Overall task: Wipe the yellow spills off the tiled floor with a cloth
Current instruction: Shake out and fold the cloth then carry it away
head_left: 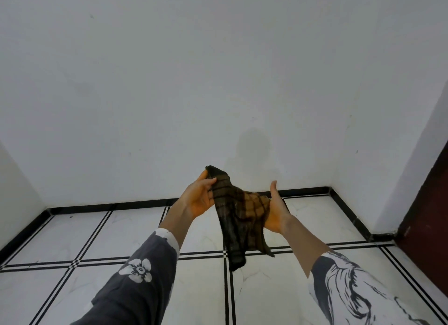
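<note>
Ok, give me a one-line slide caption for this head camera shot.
Left hand pinches a dark checked cloth, right hand supports it, above a white tiled floor.

- The cloth (238, 211) is looking like thin woven fabric, matt and limp, and it is creasing where it hangs.
- The tiled floor (198, 288) is gleaming, with smooth, glossy white tiles carrying faint marble-like veins.
- The wall (218, 82) is showing flat, matt white paint with a few small scuffs.
- The skirting (109, 206) is shining slightly, smooth and black.
- The sleeves (135, 276) are reading as soft, matt printed cloth.
- The door (426, 215) is appearing smooth and dark, and its material is not clear.
</note>
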A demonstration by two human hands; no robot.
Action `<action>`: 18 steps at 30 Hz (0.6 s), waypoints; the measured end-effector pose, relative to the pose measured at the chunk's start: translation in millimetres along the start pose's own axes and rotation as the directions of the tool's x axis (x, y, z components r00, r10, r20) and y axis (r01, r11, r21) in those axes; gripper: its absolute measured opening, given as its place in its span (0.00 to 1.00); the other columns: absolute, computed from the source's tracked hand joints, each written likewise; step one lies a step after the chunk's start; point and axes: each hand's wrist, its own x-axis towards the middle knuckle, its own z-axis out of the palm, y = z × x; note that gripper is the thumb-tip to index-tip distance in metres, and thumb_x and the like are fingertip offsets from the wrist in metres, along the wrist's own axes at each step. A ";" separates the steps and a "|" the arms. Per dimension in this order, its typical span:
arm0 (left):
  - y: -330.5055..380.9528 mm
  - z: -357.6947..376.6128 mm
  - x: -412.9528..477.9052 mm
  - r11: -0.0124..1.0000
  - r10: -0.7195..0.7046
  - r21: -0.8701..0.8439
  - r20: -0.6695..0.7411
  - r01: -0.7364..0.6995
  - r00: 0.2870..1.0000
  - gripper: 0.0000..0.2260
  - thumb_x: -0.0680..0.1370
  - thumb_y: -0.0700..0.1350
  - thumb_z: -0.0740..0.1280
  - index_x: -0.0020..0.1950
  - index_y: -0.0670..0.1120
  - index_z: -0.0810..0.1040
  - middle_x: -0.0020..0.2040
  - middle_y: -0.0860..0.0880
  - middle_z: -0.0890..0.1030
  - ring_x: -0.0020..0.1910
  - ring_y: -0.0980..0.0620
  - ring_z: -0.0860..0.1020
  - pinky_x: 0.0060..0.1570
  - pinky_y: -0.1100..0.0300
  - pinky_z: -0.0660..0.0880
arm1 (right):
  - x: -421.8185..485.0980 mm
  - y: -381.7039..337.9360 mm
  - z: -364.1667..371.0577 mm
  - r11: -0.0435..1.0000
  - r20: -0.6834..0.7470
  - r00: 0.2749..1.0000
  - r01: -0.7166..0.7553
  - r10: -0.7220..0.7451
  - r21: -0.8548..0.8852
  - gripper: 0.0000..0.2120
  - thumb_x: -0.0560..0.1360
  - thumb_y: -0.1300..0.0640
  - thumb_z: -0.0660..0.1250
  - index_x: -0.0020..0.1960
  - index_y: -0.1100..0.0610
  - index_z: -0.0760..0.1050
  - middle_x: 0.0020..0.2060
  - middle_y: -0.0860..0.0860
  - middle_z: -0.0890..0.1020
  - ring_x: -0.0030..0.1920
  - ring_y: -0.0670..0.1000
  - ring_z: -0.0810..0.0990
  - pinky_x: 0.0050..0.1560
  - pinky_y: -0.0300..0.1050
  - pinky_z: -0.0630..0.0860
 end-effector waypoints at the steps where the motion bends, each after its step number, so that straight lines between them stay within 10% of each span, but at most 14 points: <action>1: -1.0 -5.5 -1.3 1.000 -0.017 0.019 -0.003 0.017 1.000 0.24 0.80 0.36 0.59 0.74 0.52 0.62 0.54 0.44 0.80 0.47 0.47 0.81 0.39 0.57 0.81 | 1.5 -2.4 2.0 0.999 0.013 0.999 0.037 -0.037 -0.008 0.39 0.72 0.29 0.48 0.59 0.60 0.78 0.56 0.59 0.81 0.59 0.59 0.77 0.58 0.54 0.72; 6: 1.4 -19.9 -6.4 0.986 -0.055 0.156 0.034 0.049 0.998 0.26 0.80 0.38 0.58 0.75 0.55 0.56 0.56 0.43 0.80 0.48 0.48 0.82 0.43 0.55 0.80 | -2.3 -21.1 -3.4 0.946 -0.043 0.994 0.083 -0.102 -0.314 0.15 0.77 0.51 0.62 0.61 0.56 0.72 0.43 0.53 0.84 0.46 0.53 0.82 0.54 0.53 0.76; 11: 4.0 -19.8 -5.6 0.964 -0.059 0.261 0.044 0.045 0.997 0.31 0.76 0.38 0.66 0.74 0.55 0.57 0.61 0.41 0.77 0.55 0.44 0.79 0.48 0.52 0.80 | -12.9 -22.7 -2.6 0.791 0.001 0.989 -0.116 0.146 -0.601 0.12 0.76 0.59 0.63 0.60 0.54 0.73 0.49 0.53 0.82 0.49 0.51 0.81 0.46 0.45 0.80; 18: 2.6 -19.7 -2.2 0.872 -0.191 0.466 0.046 0.148 0.981 0.31 0.73 0.39 0.70 0.68 0.59 0.58 0.62 0.42 0.76 0.59 0.44 0.78 0.52 0.51 0.77 | -17.5 -30.2 -18.7 0.867 -0.145 0.983 0.028 -0.114 -0.497 0.23 0.74 0.59 0.67 0.67 0.51 0.66 0.59 0.58 0.77 0.56 0.55 0.77 0.50 0.48 0.77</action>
